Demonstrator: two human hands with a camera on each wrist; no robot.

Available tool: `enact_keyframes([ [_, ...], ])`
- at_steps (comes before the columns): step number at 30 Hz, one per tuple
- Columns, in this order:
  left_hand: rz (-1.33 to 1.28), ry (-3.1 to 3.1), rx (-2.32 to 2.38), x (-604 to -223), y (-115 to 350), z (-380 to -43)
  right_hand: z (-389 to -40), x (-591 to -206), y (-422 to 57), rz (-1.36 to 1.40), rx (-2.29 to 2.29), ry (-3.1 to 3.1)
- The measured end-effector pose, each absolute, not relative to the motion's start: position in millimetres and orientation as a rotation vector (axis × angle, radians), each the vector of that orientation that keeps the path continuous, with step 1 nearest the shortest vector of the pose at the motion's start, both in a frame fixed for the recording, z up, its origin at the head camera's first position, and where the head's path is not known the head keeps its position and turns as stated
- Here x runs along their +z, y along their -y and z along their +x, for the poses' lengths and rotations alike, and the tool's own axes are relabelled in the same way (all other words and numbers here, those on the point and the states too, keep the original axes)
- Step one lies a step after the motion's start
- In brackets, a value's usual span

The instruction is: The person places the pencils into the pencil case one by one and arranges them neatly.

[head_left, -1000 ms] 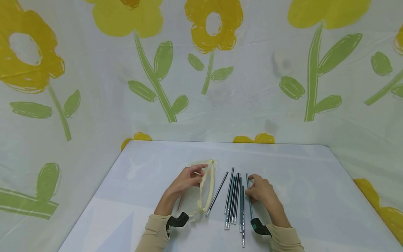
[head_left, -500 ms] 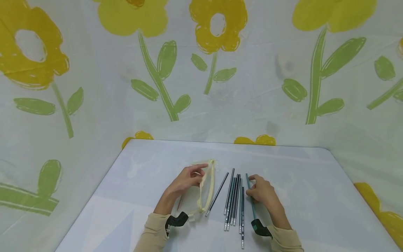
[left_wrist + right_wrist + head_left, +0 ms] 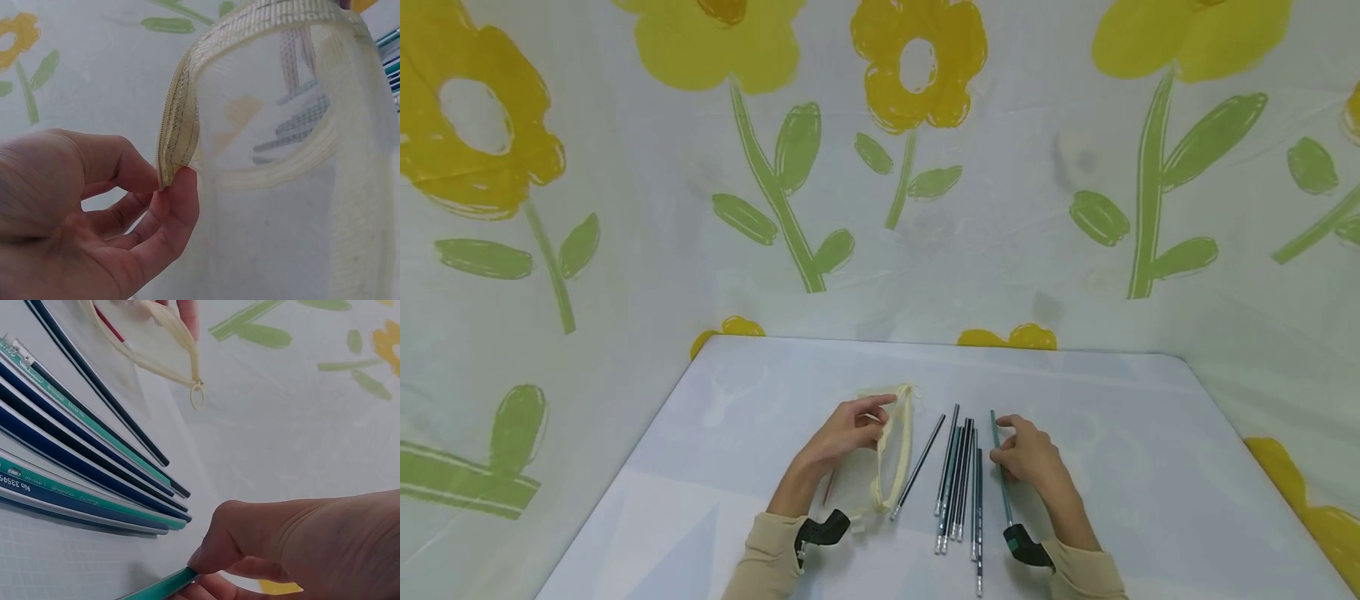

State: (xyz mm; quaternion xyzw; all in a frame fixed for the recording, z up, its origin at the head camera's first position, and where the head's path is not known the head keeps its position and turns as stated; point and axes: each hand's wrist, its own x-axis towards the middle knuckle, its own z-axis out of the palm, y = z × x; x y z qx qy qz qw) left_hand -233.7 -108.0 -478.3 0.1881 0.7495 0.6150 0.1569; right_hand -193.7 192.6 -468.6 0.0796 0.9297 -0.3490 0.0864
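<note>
So, nearest the camera, two tan sleeves (image 3: 763, 550) are showing, with two black wrist cameras (image 3: 823, 527) poking out. The right hand (image 3: 1030, 454) is pinching one teal pencil (image 3: 1005, 500) between thumb and fingers, pretty much closed up on it. Just beside it, roughly seven pencils (image 3: 958, 483) are lying in a row, teal, navy and black; they're overlapping, so I'm not swearing to that count. One navy pencil (image 3: 25, 484) is showing what looks like "No.33595"; the teal ones' print is coming out too small for me to read, brand included. One dark pencil (image 3: 920, 462) is lying apart, between the row and one pale-yellow mesh pouch (image 3: 269, 237). The left hand (image 3: 842, 433) is pinching the pouch's zipper edge with thumb and fingertip, and its mouth is gaping. One reddish stick (image 3: 107, 324) is showing there. The white table (image 3: 1112, 450) is sitting underneath, and behind it a flowery backdrop (image 3: 1000, 250) is hanging.
</note>
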Motion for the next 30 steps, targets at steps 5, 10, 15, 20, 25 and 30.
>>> enact_keyframes([
  [5,0.55,-2.142,1.763,-478,106,-233,-193,-469,-195,0.238,-1.11,-2.773],
  [10,0.555,-2.141,1.764,-478,106,-233,-192,-467,-192,0.242,-1.19,-2.746],
  [15,0.558,-2.16,1.764,-476,107,-233,-191,-464,-186,0.236,-1.255,-2.724],
  [20,0.584,-2.14,1.765,-476,104,-234,-191,-463,-182,0.233,-1.287,-2.736],
  [25,0.537,-2.149,1.784,-476,112,-231,-197,-469,-166,0.191,-1.344,-2.698],
  [30,0.525,-2.15,1.782,-478,118,-231,-202,-471,-155,0.171,-1.36,-2.701],
])
